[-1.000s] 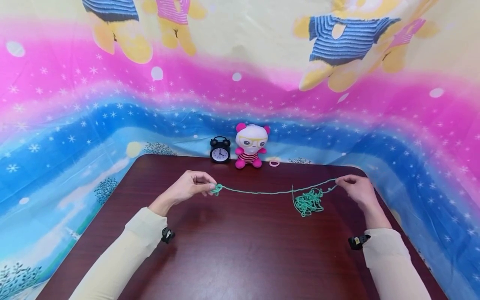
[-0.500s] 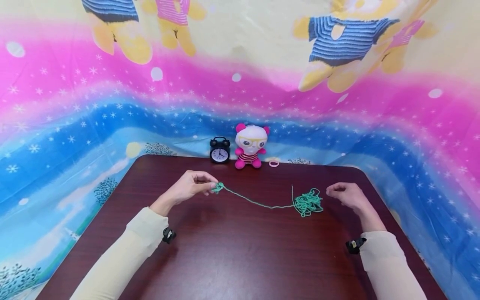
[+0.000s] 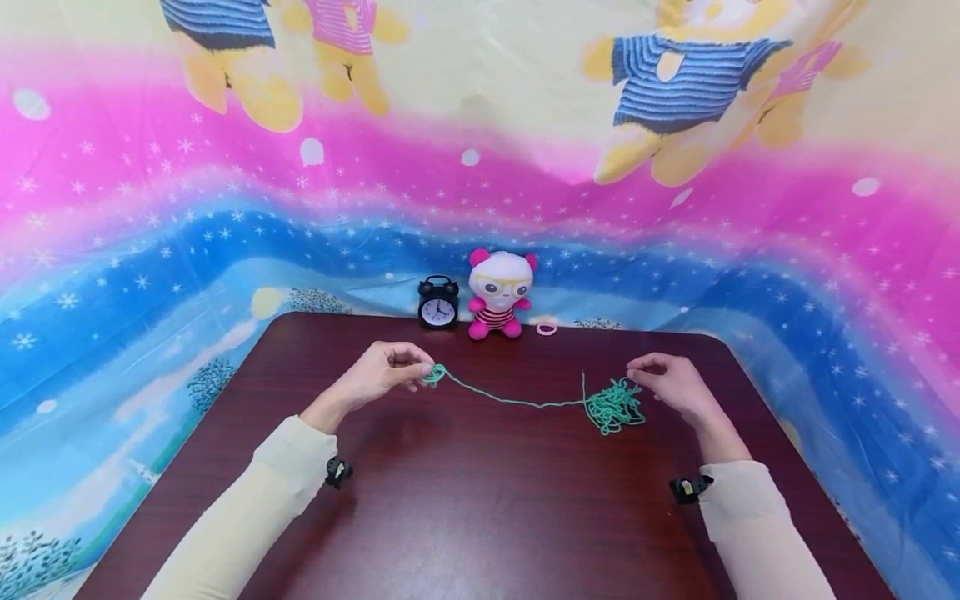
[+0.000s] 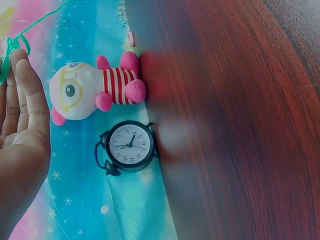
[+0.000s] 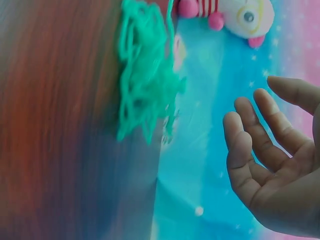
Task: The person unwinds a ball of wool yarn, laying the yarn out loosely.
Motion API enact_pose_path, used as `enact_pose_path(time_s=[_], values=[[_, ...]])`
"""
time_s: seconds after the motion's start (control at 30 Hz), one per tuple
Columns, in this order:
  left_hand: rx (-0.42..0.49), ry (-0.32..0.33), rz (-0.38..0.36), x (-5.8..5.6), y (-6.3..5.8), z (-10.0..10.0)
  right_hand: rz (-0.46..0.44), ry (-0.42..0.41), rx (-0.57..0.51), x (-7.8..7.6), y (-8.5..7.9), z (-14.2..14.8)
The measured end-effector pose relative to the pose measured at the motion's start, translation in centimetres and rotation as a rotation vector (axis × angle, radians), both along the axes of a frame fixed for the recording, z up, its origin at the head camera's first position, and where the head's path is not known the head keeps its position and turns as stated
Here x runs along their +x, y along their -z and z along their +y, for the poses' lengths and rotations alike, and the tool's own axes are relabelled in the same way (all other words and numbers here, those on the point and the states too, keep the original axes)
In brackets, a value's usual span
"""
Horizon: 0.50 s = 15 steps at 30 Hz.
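Observation:
In the head view my left hand [image 3: 378, 372] pinches a small looped bunch of green yarn [image 3: 435, 375] between thumb and fingertips, above the table. A single strand [image 3: 517, 402] sags from there to a tangled heap of the same yarn [image 3: 613, 407] on the right. My right hand [image 3: 675, 385] hovers at the upper right of this heap. The right wrist view shows its fingers [image 5: 270, 115] loosely bent and spread, apart from the yarn heap [image 5: 147, 70], with nothing between them. In the left wrist view, yarn [image 4: 15, 47] sits at the left fingertips.
Along the back edge of the dark red-brown table [image 3: 480, 500] stand a black alarm clock [image 3: 438, 307] and a pink-and-white panda plush [image 3: 501, 292]. A small pink ring [image 3: 547, 328] lies beside the plush. A printed cloth [image 3: 360, 183] hangs behind and at both sides.
My right hand has let go of the yarn it was pulling at the right and has moved left, back toward the heap. The strand has slackened. My left hand has stayed put.

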<state>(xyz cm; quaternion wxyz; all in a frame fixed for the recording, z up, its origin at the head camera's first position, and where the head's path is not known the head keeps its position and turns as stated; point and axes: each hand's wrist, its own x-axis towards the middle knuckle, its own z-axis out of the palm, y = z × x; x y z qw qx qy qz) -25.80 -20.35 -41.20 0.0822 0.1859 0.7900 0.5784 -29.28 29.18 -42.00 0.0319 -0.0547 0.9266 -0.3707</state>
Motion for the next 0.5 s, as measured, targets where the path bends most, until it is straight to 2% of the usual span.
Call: enact_pose_path(time_s=[0.2,0.5], values=[[-0.018,0.000,0.006,0.0,0.1,0.2,0.038,-0.029,-0.063,0.0,-0.2,-3.5],[-0.014,-0.002,0.009,-0.2,0.1,0.2,0.126,-0.110,-0.045,0.7,-0.5,-9.1]])
